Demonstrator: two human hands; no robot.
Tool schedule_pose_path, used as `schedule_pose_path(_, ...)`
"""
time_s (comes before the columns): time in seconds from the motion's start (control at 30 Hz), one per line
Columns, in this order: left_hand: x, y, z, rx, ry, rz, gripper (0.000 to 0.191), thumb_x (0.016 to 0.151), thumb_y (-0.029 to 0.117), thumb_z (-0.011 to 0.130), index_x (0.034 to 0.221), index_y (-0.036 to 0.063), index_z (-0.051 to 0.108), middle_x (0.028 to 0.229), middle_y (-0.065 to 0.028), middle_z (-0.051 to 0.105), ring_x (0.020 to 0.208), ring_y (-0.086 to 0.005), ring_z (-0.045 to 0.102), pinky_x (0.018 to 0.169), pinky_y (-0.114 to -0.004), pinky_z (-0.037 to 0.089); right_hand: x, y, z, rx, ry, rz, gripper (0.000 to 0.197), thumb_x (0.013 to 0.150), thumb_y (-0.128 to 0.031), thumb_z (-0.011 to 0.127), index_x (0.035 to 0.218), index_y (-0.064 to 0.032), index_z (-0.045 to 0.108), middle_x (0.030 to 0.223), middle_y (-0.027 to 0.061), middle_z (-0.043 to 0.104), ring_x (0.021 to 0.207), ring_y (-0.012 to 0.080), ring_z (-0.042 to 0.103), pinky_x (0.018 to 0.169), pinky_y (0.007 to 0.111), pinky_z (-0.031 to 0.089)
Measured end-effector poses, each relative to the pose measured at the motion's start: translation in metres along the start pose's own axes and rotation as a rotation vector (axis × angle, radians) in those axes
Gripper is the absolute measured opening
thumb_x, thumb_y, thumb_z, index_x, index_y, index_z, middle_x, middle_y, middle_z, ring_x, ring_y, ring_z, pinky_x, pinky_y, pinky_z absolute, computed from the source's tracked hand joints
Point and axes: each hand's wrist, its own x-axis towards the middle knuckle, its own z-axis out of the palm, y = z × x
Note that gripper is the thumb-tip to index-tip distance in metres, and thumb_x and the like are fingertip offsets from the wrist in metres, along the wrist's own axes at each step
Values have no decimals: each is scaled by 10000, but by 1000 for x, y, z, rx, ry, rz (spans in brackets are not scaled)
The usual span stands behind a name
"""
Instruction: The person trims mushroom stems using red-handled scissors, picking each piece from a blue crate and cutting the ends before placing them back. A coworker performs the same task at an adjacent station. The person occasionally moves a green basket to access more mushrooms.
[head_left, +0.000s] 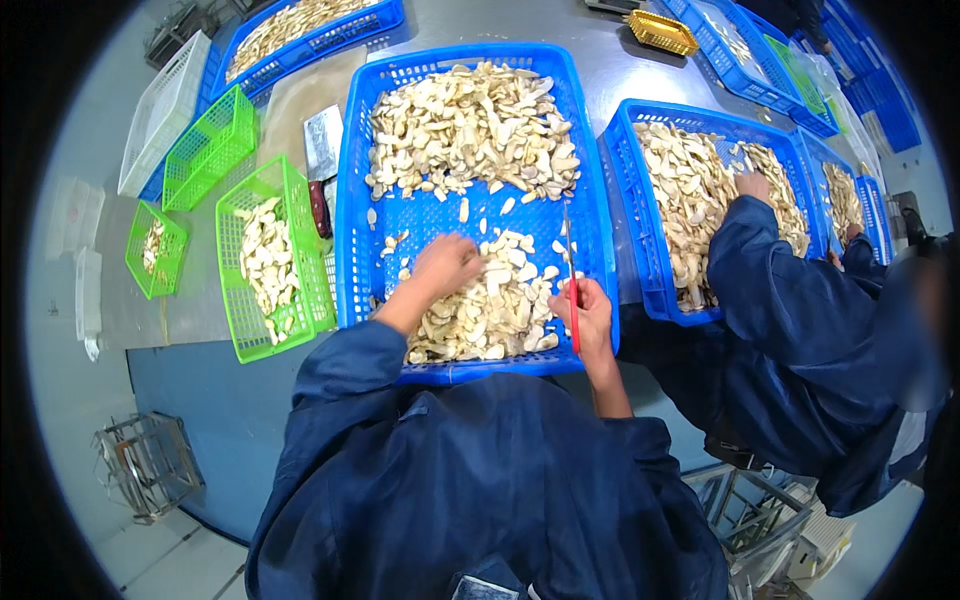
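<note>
A large blue plastic crate (596, 225) is in front of me with two heaps of pale sliced pieces, probably mushroom. The far heap (472, 131) is larger; the near heap (487, 315) lies close to my body. My left hand (448, 264), blurred, is over the left side of the near heap, and whether its curled fingers hold a slice is unclear. At the crate's right side my right hand (589, 311) grips a slim red-handled tool (575, 300), seemingly scissors seen edge-on, its metal tip pointing away from me. A few loose slices lie between the heaps.
A green basket (304, 255) of slices stands left, near a cleaver (322, 146) with a dark red handle. Smaller green baskets (210, 150) (156, 251) sit farther left. On the right, a co-worker's hand (752, 186) reaches into another blue crate (637, 225). A gold basket (661, 31) stands behind.
</note>
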Motion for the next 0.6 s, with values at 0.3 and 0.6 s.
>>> schedule_pose_path(0.3, -32, -33, -56, 192, 203, -37, 294, 752, 306, 637, 879, 42, 642, 819, -155, 625, 824, -317, 591, 709, -395, 467, -31, 0, 6, -361, 217, -208, 281, 710, -58, 715, 903, 7, 521, 680, 23, 571, 607, 58, 515, 539, 215, 425)
schedule_pose_path(0.6, 71, 4, -9, 64, 129, -428, 242, 691, 206, 639, 822, 3, 632, 874, -205, 634, 821, -342, 617, 723, -410, 500, -32, 1, 11, -424, 340, -299, 272, 719, -37, 696, 924, 6, 523, 651, 16, 558, 536, 44, 497, 485, 199, 408)
